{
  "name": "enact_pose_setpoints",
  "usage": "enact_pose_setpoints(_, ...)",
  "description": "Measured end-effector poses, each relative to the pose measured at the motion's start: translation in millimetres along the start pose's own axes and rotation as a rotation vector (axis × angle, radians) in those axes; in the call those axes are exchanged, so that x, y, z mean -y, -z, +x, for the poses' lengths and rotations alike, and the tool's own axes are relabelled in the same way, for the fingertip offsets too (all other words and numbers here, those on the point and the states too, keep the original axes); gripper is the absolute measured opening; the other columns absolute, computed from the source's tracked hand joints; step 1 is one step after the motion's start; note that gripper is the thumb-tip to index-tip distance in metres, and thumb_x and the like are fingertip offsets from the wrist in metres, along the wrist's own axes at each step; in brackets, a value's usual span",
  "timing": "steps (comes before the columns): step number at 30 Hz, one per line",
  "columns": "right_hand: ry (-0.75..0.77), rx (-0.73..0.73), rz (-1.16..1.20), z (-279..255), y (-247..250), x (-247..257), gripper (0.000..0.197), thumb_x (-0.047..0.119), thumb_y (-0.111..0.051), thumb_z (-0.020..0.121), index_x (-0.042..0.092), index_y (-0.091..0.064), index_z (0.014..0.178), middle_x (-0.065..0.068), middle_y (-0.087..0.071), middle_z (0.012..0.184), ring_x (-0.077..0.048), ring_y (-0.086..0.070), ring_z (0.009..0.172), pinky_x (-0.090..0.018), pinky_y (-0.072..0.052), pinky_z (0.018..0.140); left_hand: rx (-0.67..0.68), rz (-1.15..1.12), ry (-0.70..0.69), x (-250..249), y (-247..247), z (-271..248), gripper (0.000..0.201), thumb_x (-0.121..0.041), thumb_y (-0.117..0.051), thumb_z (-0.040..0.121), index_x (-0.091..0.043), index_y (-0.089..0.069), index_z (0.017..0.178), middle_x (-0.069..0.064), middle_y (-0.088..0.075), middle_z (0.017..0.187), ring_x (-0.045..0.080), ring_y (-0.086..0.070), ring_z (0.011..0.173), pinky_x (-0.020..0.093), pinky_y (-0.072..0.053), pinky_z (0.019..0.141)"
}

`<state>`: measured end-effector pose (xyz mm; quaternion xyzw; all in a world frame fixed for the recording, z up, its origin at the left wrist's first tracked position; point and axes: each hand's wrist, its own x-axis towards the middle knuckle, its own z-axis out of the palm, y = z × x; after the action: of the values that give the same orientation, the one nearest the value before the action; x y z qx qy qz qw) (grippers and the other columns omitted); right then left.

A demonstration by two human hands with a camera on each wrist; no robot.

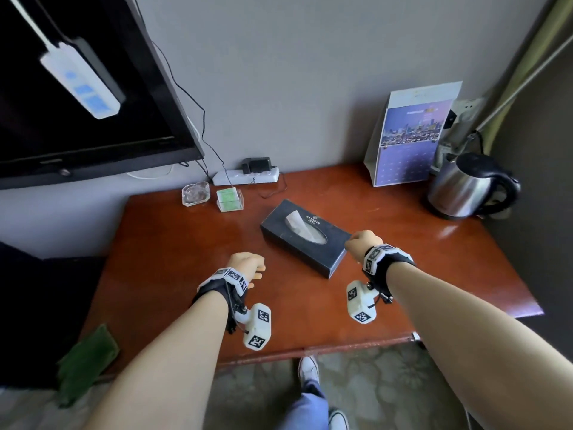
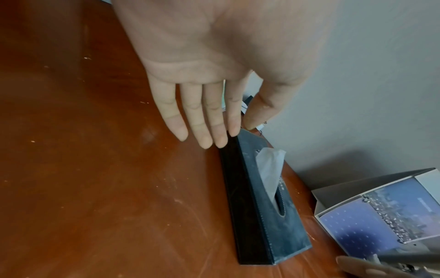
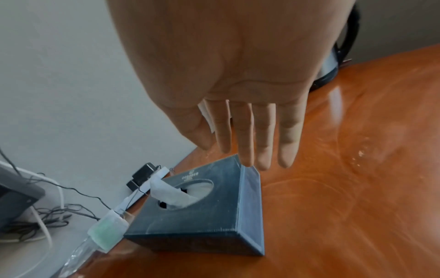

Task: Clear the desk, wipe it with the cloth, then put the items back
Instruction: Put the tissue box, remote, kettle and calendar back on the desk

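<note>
showing a glossy red-brown desk [image 1: 173,231] set against a grey wall [image 1: 294,72], seen from above in the head view. a dark tissue box [image 1: 305,238] lies diagonally at the centre of the frame, one tissue [image 1: 296,220] standing out of its oval slot. the left hand [image 1: 246,266] hovers near the box's lower-left side, fingers [image 2: 207,116] straight and together, holding nothing; whether the fingertips touch the box cannot be told. the right hand [image 1: 361,243] sits at the box's right end, fingers [image 3: 264,131] extended downward with tips at the upper corner, holding nothing. along the back edge, left of centre: a glass ashtray [image 1: 196,193], a clear holder with green cards [image 1: 230,199], and a white power strip [image 1: 246,176] with a black adapter plugged in. upper right: a standing calendar [image 1: 412,135] leaning on the wall and a steel kettle [image 1: 471,186] beside it. upper left: a dark television screen [image 1: 77,88]. lower left: a green cloth [image 1: 88,358] on a dark seat, off the desk. patterned carpet [image 1: 387,389] fills the bottom of the frame.
</note>
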<state>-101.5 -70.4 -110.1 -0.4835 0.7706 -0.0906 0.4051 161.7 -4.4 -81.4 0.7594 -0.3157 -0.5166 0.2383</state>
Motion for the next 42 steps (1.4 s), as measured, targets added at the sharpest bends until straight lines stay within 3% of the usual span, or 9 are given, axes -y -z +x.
enact_pose_setpoints(8, -0.092, -0.058, -0.016, 0, -25, 16, 0.04, 0.018, -0.053, 0.088, 0.008, -0.057, 0.126, -0.016, -0.064, 0.117, -0.033, -0.061, 0.099, -0.032, -0.047, 0.077, 0.005, 0.024, -0.049, -9, 27, 44, 0.02, -0.006, -0.056, 0.089, -0.008, -0.068, 0.105, 0.016, -0.068, 0.108, 0.031, -0.065, 0.102, 0.042, -0.054, 0.088)
enact_pose_setpoints(13, -0.286, -0.112, 0.039, 8, -43, 17, 0.043, 0.019, -0.052, 0.089, 0.007, -0.05, 0.131, -0.018, -0.06, 0.125, -0.035, -0.06, 0.106, -0.032, -0.042, 0.077, 0.107, 0.242, -0.079, -25, 31, 93, 0.053, -0.022, -0.063, 0.076, -0.017, -0.06, 0.129, 0.009, -0.06, 0.132, 0.032, -0.057, 0.118, 0.047, -0.046, 0.104)
enact_pose_setpoints(22, -0.441, -0.078, 0.169, 15, -82, 18, 0.042, 0.024, -0.056, 0.073, 0.009, -0.057, 0.112, -0.012, -0.066, 0.095, -0.027, -0.062, 0.071, -0.033, -0.05, 0.071, 0.18, 0.414, -0.095, -54, 15, 138, 0.075, -0.02, -0.061, 0.086, -0.017, -0.026, 0.154, 0.008, -0.035, 0.156, 0.032, -0.039, 0.139, 0.045, -0.032, 0.112)
enact_pose_setpoints(26, -0.453, -0.057, 0.259, 40, -100, 3, 0.059, 0.032, -0.059, 0.056, 0.014, -0.052, 0.112, -0.012, -0.067, 0.101, -0.036, -0.068, 0.086, -0.046, -0.057, 0.084, 0.227, 0.419, -0.116, -58, 2, 154, 0.07, -0.017, -0.059, 0.086, -0.016, -0.031, 0.15, 0.007, -0.042, 0.151, 0.03, -0.043, 0.134, 0.041, -0.034, 0.107)
enact_pose_setpoints(30, -0.471, -0.061, 0.406, 58, -109, -15, 0.071, 0.038, -0.061, 0.039, 0.015, -0.056, 0.105, -0.012, -0.068, 0.094, -0.039, -0.069, 0.08, -0.053, -0.058, 0.081, 0.202, 0.386, -0.119, -58, -3, 156, 0.062, -0.011, -0.057, 0.085, -0.014, -0.04, 0.145, 0.006, -0.049, 0.143, 0.028, -0.051, 0.116, 0.031, -0.035, 0.091)
enact_pose_setpoints(32, -0.479, -0.066, 0.485, 60, -106, -18, 0.062, 0.036, -0.06, 0.039, 0.015, -0.055, 0.098, -0.014, -0.067, 0.091, -0.04, -0.069, 0.077, -0.057, -0.057, 0.078, 0.199, 0.38, -0.127, -58, -3, 158, 0.062, -0.011, -0.058, 0.084, -0.013, -0.043, 0.144, 0.006, -0.05, 0.142, 0.028, -0.051, 0.111, 0.031, -0.036, 0.09)
enact_pose_setpoints(34, -0.484, -0.092, 0.52, 55, -98, -11, 0.055, 0.035, -0.06, 0.043, 0.016, -0.054, 0.094, -0.014, -0.066, 0.091, -0.04, -0.068, 0.079, -0.058, -0.057, 0.078, 0.211, 0.383, -0.122, -59, -2, 160, 0.066, -0.013, -0.06, 0.08, -0.013, -0.044, 0.145, 0.006, -0.048, 0.146, 0.03, -0.05, 0.122, 0.033, -0.036, 0.096)
enact_pose_setpoints(38, -0.457, -0.15, 0.541, 50, -77, 1, 0.059, 0.037, -0.061, 0.049, 0.017, -0.055, 0.103, -0.01, -0.063, 0.093, -0.038, -0.067, 0.083, -0.052, -0.057, 0.084, 0.246, 0.335, -0.131, -64, -8, 158, 0.065, -0.018, -0.062, 0.074, -0.011, -0.052, 0.138, 0.006, -0.054, 0.138, 0.025, -0.05, 0.108, 0.029, -0.034, 0.088)
enact_pose_setpoints(42, -0.428, -0.194, 0.578, 55, -54, 10, 0.057, 0.033, -0.06, 0.053, 0.016, -0.056, 0.107, -0.01, -0.063, 0.096, -0.036, -0.064, 0.088, -0.053, -0.054, 0.088, 0.252, 0.312, -0.127, -67, -23, 158, 0.063, -0.013, -0.062, 0.079, -0.012, -0.049, 0.14, 0.007, -0.053, 0.14, 0.028, -0.051, 0.118, 0.03, -0.035, 0.09)
